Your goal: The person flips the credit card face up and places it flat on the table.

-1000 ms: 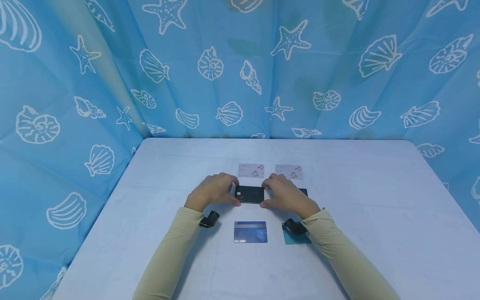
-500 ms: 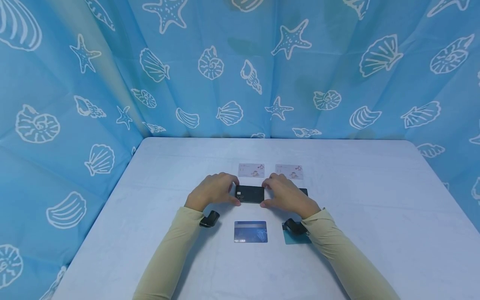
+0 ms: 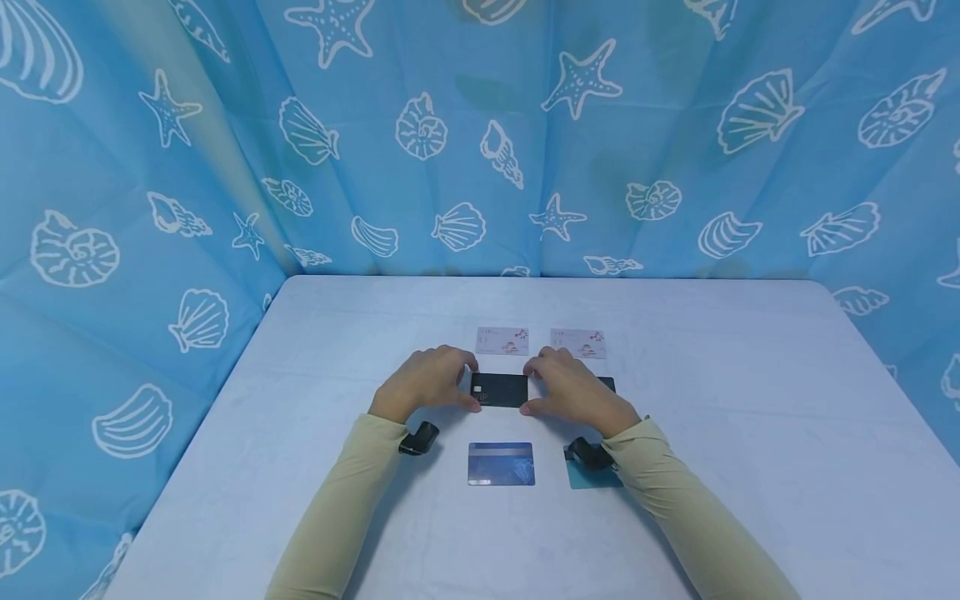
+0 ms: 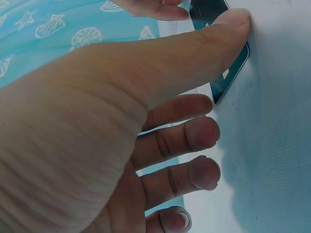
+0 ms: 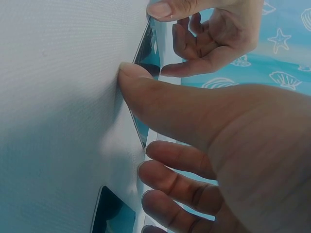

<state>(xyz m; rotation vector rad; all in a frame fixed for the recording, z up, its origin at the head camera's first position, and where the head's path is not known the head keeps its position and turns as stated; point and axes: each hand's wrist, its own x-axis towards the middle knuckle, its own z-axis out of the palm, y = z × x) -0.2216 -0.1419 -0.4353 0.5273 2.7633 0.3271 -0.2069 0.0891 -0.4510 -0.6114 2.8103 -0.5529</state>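
A black VIP card [image 3: 501, 393] lies at the middle of the white table, between both hands. My left hand [image 3: 426, 382] grips its left end with thumb and index finger, while my right hand [image 3: 573, 392] does the same at its right end. In the left wrist view the left thumb [image 4: 233, 29] presses on the card's near edge; the other fingers are spread below. The right wrist view has the right thumb [image 5: 138, 80] on the same edge. A second dark card [image 3: 608, 384] lies mostly hidden behind the right hand.
Two pale printed cards, left [image 3: 502, 340] and right [image 3: 578, 342], lie beyond the hands. Nearer are a blue card [image 3: 501, 472] and a teal card [image 3: 588, 480], partly covered by the right wrist's camera [image 3: 590, 454]. A blue shell-patterned curtain [image 3: 480, 167] hangs behind the table [image 3: 712, 350].
Both hands keep the same place. The black card's far edge has come down very slightly towards the person; the other cards have not moved.
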